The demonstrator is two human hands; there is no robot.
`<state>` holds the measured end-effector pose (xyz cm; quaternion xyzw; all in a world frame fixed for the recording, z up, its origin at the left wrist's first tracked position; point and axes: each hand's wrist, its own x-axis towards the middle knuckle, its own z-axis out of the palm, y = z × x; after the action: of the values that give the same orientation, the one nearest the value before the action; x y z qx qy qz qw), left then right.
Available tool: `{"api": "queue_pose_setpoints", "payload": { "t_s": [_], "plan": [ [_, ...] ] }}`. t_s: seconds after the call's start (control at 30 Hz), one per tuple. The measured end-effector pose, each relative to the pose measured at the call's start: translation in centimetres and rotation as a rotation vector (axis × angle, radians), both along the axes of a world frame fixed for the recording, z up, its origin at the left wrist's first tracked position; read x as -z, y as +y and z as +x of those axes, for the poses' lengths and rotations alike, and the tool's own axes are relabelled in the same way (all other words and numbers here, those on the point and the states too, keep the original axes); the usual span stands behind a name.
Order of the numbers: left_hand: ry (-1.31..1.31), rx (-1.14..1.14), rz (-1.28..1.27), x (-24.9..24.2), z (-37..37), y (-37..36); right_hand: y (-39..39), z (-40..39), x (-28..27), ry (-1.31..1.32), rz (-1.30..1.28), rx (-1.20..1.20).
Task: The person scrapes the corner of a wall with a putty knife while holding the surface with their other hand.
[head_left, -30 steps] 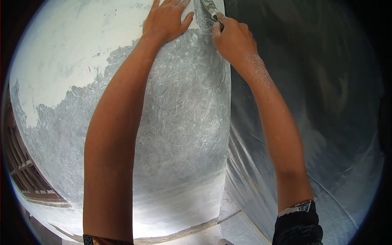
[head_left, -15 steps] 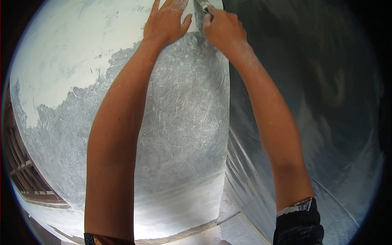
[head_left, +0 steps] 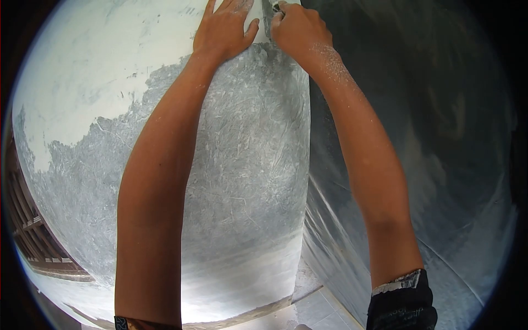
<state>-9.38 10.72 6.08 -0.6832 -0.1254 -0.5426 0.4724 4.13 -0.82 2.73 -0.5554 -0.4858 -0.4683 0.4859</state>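
Two bare hands are raised against one wall (head_left: 247, 181), both near the top edge of view. Left hand (head_left: 224, 28) lies flat, fingers spread, palm on the white patch beside the wall's corner. Right hand (head_left: 297, 30) is curled tight around one scraper (head_left: 273, 6), whose blade barely shows above the knuckles, touching the wall just beside the left thumb. One plastic sheet (head_left: 418, 165) covers the adjoining surface to the right.

A building interior under renovation is showing here: a wall (head_left: 242, 165) half stripped of white coating, plastic sheeting (head_left: 418, 165) hanging on the right, dusty floor tiles (head_left: 324, 313) lying near.
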Motion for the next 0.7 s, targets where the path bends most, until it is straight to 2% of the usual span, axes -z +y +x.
{"api": "queue_pose_setpoints", "payload": {
  "t_s": [0.27, 0.37, 0.43, 0.63, 0.7],
  "plan": [
    [-0.001, 0.027, 0.024, 0.2, -0.1, 0.3, -1.2, -1.3, 3.0, 0.096, -0.122, 0.002],
    [-0.004, 0.021, 0.022, 0.0, -0.1, 0.0, 0.1, 0.2, 0.2, 0.022, -0.005, -0.005],
    [-0.001, 0.017, 0.015, 0.1, -0.1, 0.0, -0.2, 0.1, 0.3, 0.035, -0.022, -0.020],
    [-0.019, 0.008, 0.020, 0.2, 0.1, 0.1, -1.5, -1.0, 4.6, 0.067, -0.090, -0.043],
    [-0.013, -0.008, 0.015, 0.1, 0.1, 0.0, -1.5, -0.8, 4.1, 0.080, -0.110, -0.045]
  ]
}}
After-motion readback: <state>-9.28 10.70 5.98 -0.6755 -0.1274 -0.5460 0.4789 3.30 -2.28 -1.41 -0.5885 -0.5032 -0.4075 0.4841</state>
